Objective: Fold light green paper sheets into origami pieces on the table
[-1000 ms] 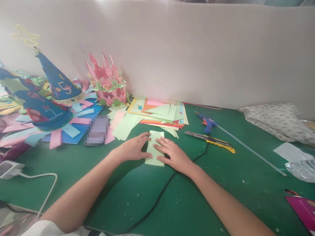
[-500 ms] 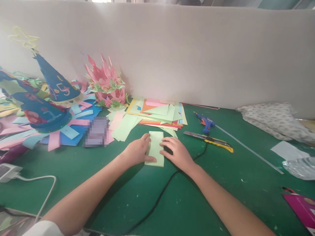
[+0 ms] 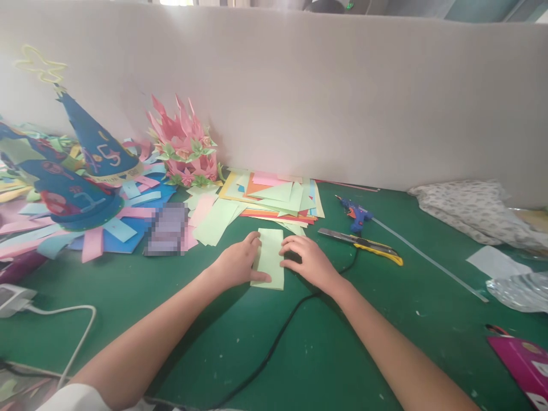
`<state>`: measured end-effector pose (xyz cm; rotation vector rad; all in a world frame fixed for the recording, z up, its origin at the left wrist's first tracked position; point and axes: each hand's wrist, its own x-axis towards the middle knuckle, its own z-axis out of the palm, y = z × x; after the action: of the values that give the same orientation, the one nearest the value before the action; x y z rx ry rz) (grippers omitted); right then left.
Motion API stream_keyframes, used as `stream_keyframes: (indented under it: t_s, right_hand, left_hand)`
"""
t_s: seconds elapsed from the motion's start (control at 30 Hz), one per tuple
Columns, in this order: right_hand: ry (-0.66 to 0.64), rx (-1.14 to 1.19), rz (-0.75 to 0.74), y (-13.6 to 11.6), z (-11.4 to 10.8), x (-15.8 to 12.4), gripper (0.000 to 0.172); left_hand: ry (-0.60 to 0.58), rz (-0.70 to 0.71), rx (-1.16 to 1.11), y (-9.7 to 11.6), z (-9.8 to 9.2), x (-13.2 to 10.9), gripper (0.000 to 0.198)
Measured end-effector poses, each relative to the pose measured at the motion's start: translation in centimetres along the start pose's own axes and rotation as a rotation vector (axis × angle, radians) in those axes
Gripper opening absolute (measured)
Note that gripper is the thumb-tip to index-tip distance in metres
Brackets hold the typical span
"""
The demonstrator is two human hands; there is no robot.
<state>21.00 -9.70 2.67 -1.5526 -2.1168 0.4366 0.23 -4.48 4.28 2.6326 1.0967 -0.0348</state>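
Observation:
A light green paper rectangle [image 3: 270, 257] lies on the green table [image 3: 334, 354] between my hands. My left hand [image 3: 240, 260] rests at its left edge, thumb lying across the lower part of the paper and the other fingers near the upper left edge. At the right edge, my right hand [image 3: 307, 260] touches the paper with its fingertips, its thumb and fingers apart. Neither hand wraps round anything. The fingers of both hands are spread.
Stacked coloured paper [image 3: 278, 194] lies behind the hands. A yellow cutter [image 3: 377, 249] and blue glue gun [image 3: 356, 214] are to the right, with a black cable [image 3: 278, 339] nearby. Blue cone hats [image 3: 96, 140] and a pink paper crown [image 3: 184, 142] stand left.
The view has shifted very slightly. The hands and the green paper keep almost the same positions, with the right hand's fingers a little less curled over the paper's edge.

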Motion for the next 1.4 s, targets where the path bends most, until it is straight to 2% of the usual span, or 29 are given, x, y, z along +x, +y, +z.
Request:
stream_keyframes:
  t_s: [0.23,0.37,0.5,0.63,0.73,0.8,1.03,1.4]
  right_hand:
    - [-0.218,-0.059,0.035,-1.2,-1.3,-0.8,0.045]
    - [-0.262,-0.089,0.035,-1.6,-1.2,-0.9,0.058]
    - [-0.253,-0.094,0.008,-1.2,-1.0,-1.1,0.064]
    - [-0.161,-0.036,-0.021,-0.4,-0.5,-1.0,0.06]
    - [-0.022,0.05,-0.004,-0.1,-0.1,-0.7,0.032]
    - [0.042,0.04,0.009,0.0,0.1,-0.6,0.024]
    - [0.102,-0.174,0.096,0.6,0.9,-0.2,0.032]
    - [0.122,-0.386,0.131,1.0,2.0,0.5,0.036]
  left_hand:
    - [0.022,0.008,-0.007,0.1,-0.1,-0.1,0.071]
    - [-0.002,-0.006,-0.012,0.0,-0.1,-0.1,0.074]
    - [-0.005,-0.007,-0.025,0.0,-0.1,-0.1,0.075]
    - [-0.017,-0.017,-0.025,0.1,-0.3,-0.1,0.074]
    - [-0.025,-0.022,-0.02,0.4,-0.6,-0.2,0.072]
    - [-0.028,-0.022,-0.019,0.4,-0.7,-0.2,0.072]
    - [0.008,0.002,-0.016,0.2,-0.3,-0.1,0.07]
    - [0.005,-0.002,0.012,0.2,-0.2,-0.2,0.07]
